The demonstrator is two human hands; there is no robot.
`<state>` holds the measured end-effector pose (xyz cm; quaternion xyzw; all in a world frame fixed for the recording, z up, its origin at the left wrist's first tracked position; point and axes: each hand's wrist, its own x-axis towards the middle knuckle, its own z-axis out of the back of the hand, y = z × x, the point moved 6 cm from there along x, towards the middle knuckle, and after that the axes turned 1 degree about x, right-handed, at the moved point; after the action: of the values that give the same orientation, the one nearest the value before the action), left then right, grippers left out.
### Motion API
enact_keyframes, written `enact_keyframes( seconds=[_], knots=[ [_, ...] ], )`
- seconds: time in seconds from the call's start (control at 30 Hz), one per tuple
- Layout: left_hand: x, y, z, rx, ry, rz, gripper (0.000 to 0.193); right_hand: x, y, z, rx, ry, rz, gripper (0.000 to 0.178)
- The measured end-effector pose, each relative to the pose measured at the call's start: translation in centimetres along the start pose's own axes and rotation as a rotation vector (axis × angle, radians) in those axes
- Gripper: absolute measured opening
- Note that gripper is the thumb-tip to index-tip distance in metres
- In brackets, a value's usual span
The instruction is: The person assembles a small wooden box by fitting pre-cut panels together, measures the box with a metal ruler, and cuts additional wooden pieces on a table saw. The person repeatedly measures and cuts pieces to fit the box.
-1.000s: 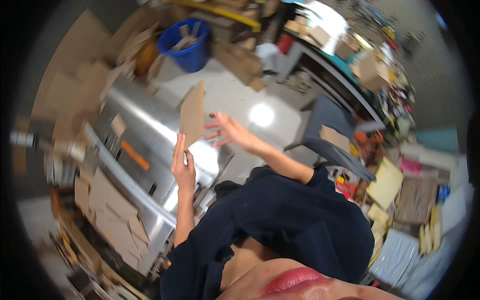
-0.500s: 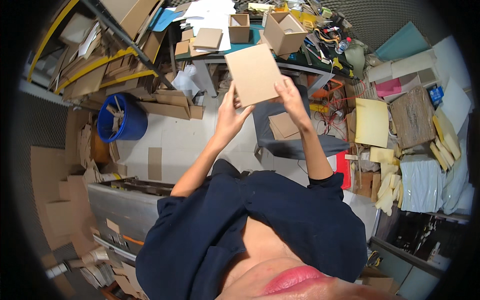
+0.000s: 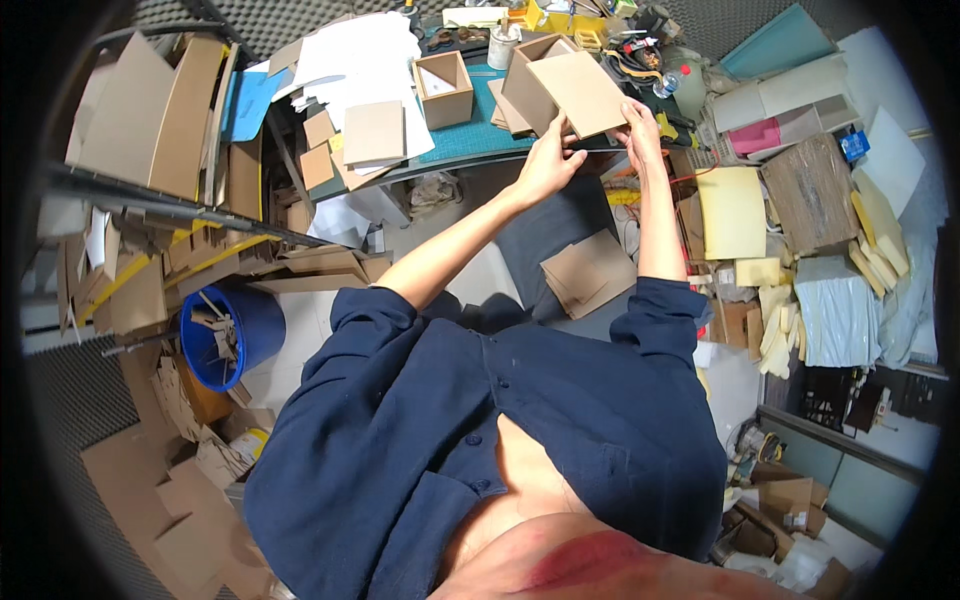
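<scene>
A flat tan board (image 3: 584, 92), like fibreboard or thick cardboard, is held up by both hands near the workbench edge. My left hand (image 3: 548, 163) grips its lower left corner, with the thumb apart from the other fingers. On the right-hand edge, my right hand (image 3: 641, 132) has its fingers closed. Just behind the board, a larger open-topped box (image 3: 522, 85) of similar tan material stands on the bench, partly hidden by it. A smaller open box (image 3: 445, 100) sits to the left of that one.
The bench has a green cutting mat (image 3: 460, 140), white paper sheets (image 3: 350, 55) and square boards (image 3: 374, 132). Loose panels (image 3: 590, 272) lie on a dark seat below my hands. A blue bin (image 3: 250, 335) stands left; foam pieces (image 3: 730, 212) are stacked right.
My hands have carried the board forward and to the right, over the bench edge by the larger box. My body has come nearer to the bench, and the view has shifted.
</scene>
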<state>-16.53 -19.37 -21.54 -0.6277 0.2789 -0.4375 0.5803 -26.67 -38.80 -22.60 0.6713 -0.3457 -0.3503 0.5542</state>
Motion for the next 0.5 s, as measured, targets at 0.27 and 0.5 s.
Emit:
enact_keyframes(
  seconds=[0.27,0.5],
  knots=[
    [10.4,9.1,7.3,0.36,-0.135,0.112,0.083,9.1,-3.8,0.5,-0.097,-0.146,-0.066,0.04],
    [18.1,12.1,10.9,0.465,-0.12,0.132,0.11,13.8,-6.5,0.2,-0.048,-0.067,-0.127,0.036]
  ],
)
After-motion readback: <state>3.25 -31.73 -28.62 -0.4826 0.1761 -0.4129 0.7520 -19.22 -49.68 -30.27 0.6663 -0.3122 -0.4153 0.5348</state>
